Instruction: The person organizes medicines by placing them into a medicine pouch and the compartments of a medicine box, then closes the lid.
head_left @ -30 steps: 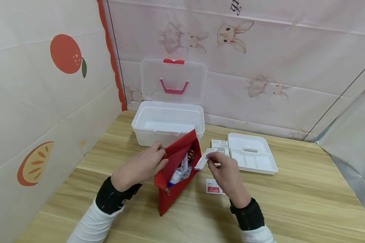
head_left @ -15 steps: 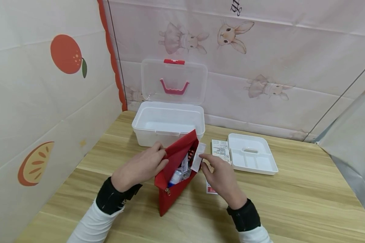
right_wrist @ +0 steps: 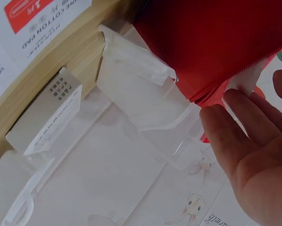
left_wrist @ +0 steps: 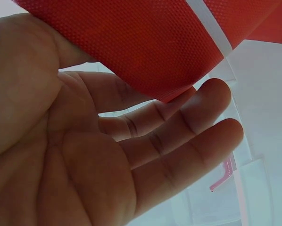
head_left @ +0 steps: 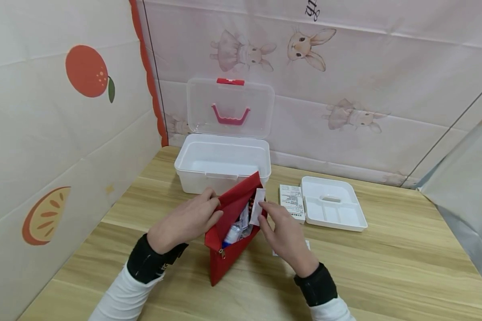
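A red zippered pouch (head_left: 234, 200) stands tilted on the table with its mouth spread. My left hand (head_left: 186, 220) pinches its upper left edge between thumb and fingers; in the left wrist view the red cloth (left_wrist: 131, 42) passes over the other fingers. At the mouth's right side, my right hand (head_left: 287, 236) holds a narrow white packet (head_left: 257, 207) upright by its edge, and the packet's lower end overlaps the opening. Inside the pouch show a small white bottle (head_left: 233, 233) with a blue end and some clear-wrapped items.
Behind the pouch stands a white plastic box (head_left: 198, 183), its clear lid (head_left: 201, 107) raised. To the right lie a printed carton (head_left: 292, 203) and a white divided tray (head_left: 355, 216). A cotton pad sachet (right_wrist: 51, 21) lies mostly hidden under my right hand in the head view.
My right hand has moved left with the white packet, bringing it from beside the pouch to its opening and turning it more upright. The left hand and pouch have stayed nearly still.
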`<state>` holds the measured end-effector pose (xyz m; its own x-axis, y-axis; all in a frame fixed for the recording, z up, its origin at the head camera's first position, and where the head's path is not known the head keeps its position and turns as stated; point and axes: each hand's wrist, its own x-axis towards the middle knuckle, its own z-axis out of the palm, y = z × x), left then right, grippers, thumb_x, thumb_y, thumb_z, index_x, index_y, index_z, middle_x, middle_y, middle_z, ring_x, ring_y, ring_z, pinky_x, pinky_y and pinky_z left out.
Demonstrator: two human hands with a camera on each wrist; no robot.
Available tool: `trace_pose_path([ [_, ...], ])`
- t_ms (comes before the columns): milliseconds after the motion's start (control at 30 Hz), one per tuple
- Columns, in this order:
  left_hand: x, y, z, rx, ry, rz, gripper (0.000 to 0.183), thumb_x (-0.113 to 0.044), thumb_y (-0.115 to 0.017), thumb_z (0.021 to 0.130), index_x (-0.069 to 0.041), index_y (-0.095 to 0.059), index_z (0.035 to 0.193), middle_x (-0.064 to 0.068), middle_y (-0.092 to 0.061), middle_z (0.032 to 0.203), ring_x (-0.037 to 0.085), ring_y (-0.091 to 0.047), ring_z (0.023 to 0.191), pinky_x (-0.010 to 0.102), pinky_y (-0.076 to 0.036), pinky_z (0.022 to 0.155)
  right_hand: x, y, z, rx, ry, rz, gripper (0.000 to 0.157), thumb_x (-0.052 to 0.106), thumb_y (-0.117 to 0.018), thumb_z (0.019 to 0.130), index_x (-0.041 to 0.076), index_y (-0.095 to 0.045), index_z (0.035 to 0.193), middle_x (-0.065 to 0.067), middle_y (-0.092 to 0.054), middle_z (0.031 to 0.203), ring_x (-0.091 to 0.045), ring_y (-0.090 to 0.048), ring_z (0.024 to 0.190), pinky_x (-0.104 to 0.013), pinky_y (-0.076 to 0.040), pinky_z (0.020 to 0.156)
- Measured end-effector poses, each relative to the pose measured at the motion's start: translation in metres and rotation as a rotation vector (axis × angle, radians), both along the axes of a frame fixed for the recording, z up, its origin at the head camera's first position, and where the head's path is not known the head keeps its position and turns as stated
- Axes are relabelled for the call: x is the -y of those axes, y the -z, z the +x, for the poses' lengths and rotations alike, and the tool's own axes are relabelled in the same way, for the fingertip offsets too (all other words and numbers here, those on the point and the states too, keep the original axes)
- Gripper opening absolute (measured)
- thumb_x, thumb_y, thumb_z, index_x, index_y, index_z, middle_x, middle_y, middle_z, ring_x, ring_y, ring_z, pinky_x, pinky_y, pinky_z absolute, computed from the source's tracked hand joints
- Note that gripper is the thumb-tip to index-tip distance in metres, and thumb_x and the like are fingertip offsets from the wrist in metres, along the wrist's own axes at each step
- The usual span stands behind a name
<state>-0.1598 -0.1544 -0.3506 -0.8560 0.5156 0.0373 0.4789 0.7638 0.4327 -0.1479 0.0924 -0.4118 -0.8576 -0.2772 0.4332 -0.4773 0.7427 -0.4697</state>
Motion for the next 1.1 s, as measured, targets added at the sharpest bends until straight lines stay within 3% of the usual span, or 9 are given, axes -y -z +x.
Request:
trace_pose_path([
  [167, 0.0002, 0.0002, -0.0004, 0.01, -0.005, -0.001, 0.013, -0.015, -0.061, 0.098, -0.003, -0.061, 0.102, 0.006, -0.053, 0.098, 0.011, -0.056, 0.075, 0.02, -0.052, 0.065, 0.004, 0.0016, -0.0005, 0.08, -0.02, 0.011, 0.042, 0.019, -0.069, 0.094, 0.007, -0.061, 0.134, -0.013, -0.061, 0.135, -0.03, -0.055, 0.128, -0.045, -0.052, 0.095],
  [333, 0.0007, 0.0, -0.0001, 0.014, -0.003, 0.0, 0.014, -0.015, -0.061, 0.098, -0.003, -0.061, 0.104, 0.006, -0.054, 0.099, 0.011, -0.056, 0.076, 0.021, -0.054, 0.066, 0.0049, 0.0027, -0.0006, 0.079, -0.057, 0.03, 0.036, 0.018, -0.066, 0.097, 0.008, -0.064, 0.131, -0.011, -0.062, 0.134, -0.031, -0.05, 0.133, -0.047, -0.048, 0.1],
  [833, 0.002, 0.0004, -0.0006, -0.016, 0.009, -0.004, 0.013, -0.015, -0.06, 0.099, -0.002, -0.063, 0.098, 0.006, -0.053, 0.097, 0.011, -0.056, 0.074, 0.021, -0.052, 0.065, 0.0034, 0.0021, -0.0012, -0.003, -0.044, 0.03, 0.038, 0.014, -0.07, 0.093, 0.002, -0.063, 0.128, -0.015, -0.064, 0.128, -0.033, -0.054, 0.127, -0.047, -0.05, 0.098],
  [1100, 0.0027, 0.0005, -0.0008, -0.011, 0.012, -0.005, 0.012, -0.015, -0.06, 0.099, -0.003, -0.062, 0.097, 0.006, -0.053, 0.097, 0.01, -0.055, 0.074, 0.02, -0.051, 0.064, -0.0048, -0.0026, -0.0012, -0.06, 0.029, 0.016, 0.036, 0.01, -0.074, 0.088, 0.003, -0.066, 0.122, -0.014, -0.066, 0.124, -0.03, -0.061, 0.115, -0.044, -0.054, 0.091],
])
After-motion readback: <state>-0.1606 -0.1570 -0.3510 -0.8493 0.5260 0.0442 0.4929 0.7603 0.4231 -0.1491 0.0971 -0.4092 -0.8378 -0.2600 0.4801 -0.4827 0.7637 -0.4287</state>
